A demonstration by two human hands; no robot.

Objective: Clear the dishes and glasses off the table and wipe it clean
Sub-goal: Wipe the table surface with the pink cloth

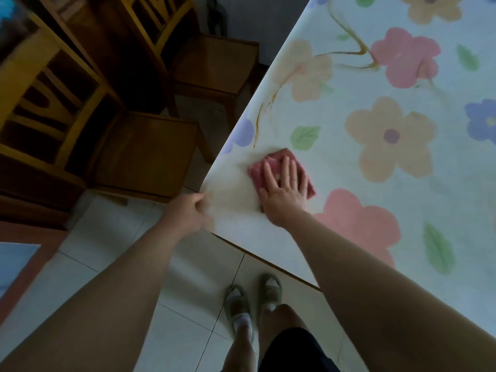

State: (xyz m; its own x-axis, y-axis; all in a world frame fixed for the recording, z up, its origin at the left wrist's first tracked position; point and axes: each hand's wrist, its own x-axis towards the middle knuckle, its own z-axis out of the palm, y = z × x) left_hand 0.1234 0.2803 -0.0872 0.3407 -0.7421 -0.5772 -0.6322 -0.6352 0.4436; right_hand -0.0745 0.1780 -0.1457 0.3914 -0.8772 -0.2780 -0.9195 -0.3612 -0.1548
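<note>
A table (335, 108) covered by a pale flowered cloth fills the right of the view. A folded pink rag (273, 162) lies on it near the table's near left corner. My right hand (284, 189) presses flat on the rag, fingers spread. My left hand (192, 210) is at the corner's edge, fingers closed on the hem of the tablecloth. Brown streaks of spill (357, 53) run across the cloth farther back, and another streak (259, 122) lies along the left edge. No dishes or glasses are in view.
Two wooden chairs stand left of the table, one near (139, 154) and one farther back (214, 63). Pale floor tiles (112, 253) lie below, with my feet in slippers (252, 299) close to the table's edge.
</note>
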